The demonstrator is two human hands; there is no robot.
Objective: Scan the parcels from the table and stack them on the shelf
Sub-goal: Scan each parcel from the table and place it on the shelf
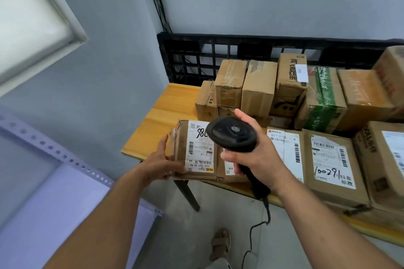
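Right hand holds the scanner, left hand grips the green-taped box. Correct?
No. The head view shows the left hand gripping the white-labelled parcel at the table's near-left corner, not the green-taped box; the right hand does hold the scanner.

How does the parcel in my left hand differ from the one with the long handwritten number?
The left parcel is held by the left hand, under the scanner; the numbered parcel lies untouched. The left parcel looks crumpled at its end; the numbered parcel looks smoother. The left parcel's handwriting is short, the numbered parcel's long. Both are brown cardboard with white labels facing up.
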